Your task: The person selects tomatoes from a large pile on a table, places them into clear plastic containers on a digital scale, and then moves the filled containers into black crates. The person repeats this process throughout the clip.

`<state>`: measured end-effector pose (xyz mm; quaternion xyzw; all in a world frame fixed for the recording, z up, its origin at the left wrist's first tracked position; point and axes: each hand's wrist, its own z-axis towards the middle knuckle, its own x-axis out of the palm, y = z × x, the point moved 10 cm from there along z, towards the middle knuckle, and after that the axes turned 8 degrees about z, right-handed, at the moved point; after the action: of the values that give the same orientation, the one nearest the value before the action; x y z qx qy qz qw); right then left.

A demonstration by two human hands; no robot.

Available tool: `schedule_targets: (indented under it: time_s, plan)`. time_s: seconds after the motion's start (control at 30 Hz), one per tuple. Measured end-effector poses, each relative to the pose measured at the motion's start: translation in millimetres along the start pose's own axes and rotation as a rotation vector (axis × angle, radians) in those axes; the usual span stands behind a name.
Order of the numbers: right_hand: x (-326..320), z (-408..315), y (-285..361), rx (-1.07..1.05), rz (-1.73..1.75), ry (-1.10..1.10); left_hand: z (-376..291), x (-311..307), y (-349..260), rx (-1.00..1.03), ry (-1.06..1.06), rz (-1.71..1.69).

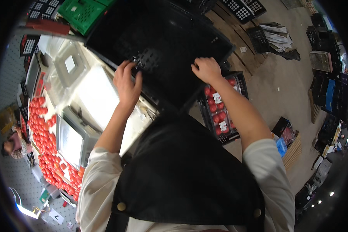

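A large black plastic crate (pixel 168 37) lies in front of me, with bright wet-looking specks on its dark surface. My left hand (pixel 128 79) is at the crate's near left edge, fingers curled and thumb apart; whether it grips the edge is unclear. At the right side my right hand (pixel 207 69) has its fingers bent over the crate; its grip is partly hidden. Below my right forearm, a smaller black crate (pixel 203 116) holds clear packs of red tomatoes (pixel 216 108) with labels. Left of my left hand stands a pale table (pixel 133 139) with clear plastic trays (pixel 68 62).
Many loose tomatoes (pixel 45 136) lie on the table's far left, around a grey weighing scale (pixel 71 139). A green crate (pixel 81 14) stands at the upper left. Wooden pallets (pixel 237 37) and a crate of papers (pixel 275 36) are at the upper right. Another person (pixel 16 145) is at the far left.
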<state>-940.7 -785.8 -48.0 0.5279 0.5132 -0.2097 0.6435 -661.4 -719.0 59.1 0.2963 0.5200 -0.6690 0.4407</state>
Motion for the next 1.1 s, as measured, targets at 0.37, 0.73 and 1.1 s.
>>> schedule_targets:
  time_s: [0.37,0.73,1.1]
  plan:
    - [7,-8,8,0.088,-0.029,0.124,-347,-131,89,-0.599,0.088,0.165]
    - [15,-7,12,-0.06,-0.203,0.002,-513,-229,91,-0.911,-0.115,0.138]
    - [11,-12,152,-0.136,-0.111,-0.434,-635,-296,194,-1.123,-0.288,0.108]
